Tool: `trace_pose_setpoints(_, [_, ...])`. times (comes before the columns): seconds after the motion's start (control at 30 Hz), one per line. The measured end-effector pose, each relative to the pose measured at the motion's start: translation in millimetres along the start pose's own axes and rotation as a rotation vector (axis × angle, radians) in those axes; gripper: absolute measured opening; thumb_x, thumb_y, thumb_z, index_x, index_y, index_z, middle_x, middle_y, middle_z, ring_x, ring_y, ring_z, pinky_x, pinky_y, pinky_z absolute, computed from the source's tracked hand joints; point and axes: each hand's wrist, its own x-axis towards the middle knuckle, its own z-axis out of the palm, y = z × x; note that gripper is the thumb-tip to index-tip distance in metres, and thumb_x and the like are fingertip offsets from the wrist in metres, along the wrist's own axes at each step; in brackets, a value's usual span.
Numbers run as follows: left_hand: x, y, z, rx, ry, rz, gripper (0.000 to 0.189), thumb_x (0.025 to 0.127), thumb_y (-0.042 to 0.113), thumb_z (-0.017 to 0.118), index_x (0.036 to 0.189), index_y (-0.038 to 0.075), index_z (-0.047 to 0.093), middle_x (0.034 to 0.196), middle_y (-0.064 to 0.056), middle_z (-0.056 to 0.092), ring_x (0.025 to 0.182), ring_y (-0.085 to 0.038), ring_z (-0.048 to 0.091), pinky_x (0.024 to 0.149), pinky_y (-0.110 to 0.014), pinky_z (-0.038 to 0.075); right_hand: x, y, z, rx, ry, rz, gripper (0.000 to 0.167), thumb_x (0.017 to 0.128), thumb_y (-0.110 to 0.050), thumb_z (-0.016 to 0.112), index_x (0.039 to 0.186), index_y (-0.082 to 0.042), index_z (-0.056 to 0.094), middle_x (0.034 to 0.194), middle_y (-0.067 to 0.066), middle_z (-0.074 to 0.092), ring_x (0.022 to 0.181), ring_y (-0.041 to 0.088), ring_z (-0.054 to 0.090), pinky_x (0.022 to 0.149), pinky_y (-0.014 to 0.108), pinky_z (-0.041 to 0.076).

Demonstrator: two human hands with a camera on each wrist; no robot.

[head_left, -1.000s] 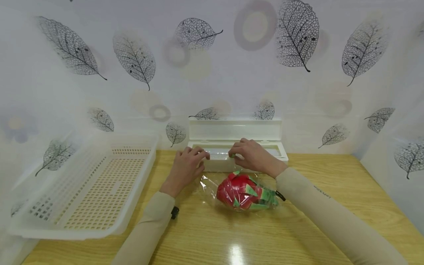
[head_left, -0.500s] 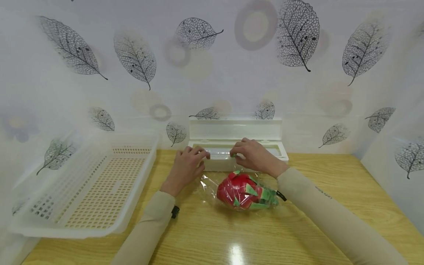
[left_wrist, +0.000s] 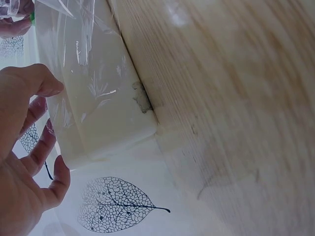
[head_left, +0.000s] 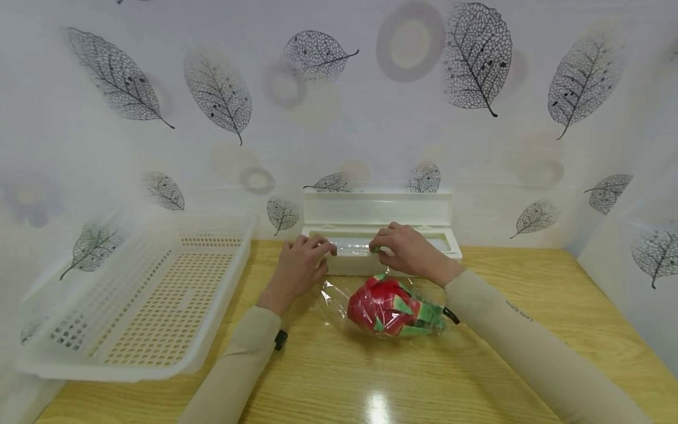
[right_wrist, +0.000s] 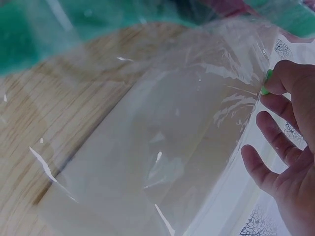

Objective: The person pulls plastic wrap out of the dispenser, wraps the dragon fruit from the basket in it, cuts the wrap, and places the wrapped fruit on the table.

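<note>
A long white cling film box (head_left: pixel 392 263) stands against the back wall with its lid raised. Clear cling film (left_wrist: pixel 86 78) runs from it over its front wall and round a red dragon fruit (head_left: pixel 376 306) with green scales, which lies on the table. My left hand (head_left: pixel 299 265) pinches the film at the left part of the box's front rim, thumb outside, other fingers curled behind. Near the rim's middle, my right hand (head_left: pixel 405 250) pinches a small green slider (right_wrist: pixel 267 82) between thumb and index finger; its remaining fingers are spread. The film puckers beside that slider.
A white perforated plastic basket (head_left: pixel 175 294) stands to the left. The wooden table (head_left: pixel 328 377) meets a leaf-patterned wall covering (head_left: pixel 349 135) behind the box. Loose film edges spread around the dragon fruit.
Hands, box and dragon fruit hold nearly the same places; the head view has shifted very slightly.
</note>
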Motion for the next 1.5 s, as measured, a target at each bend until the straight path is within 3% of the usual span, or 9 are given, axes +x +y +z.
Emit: trace_pose_setpoints(1.5, [0.3,0.9,0.1,-0.002,-0.013,-0.008,0.022,0.091,0.015,0.073,0.11,0.026,0.07,0.117,0.002,0.069,0.1,-0.027,0.065,0.08,-0.042,0.05,-5.6,3.4,0.1,0.003,0.022,0.004,0.016,0.087,-0.01,0.077,0.103,-0.012,0.077,0.104,0.003,0.077,0.095,0.024,0.066,0.083,0.041,0.055])
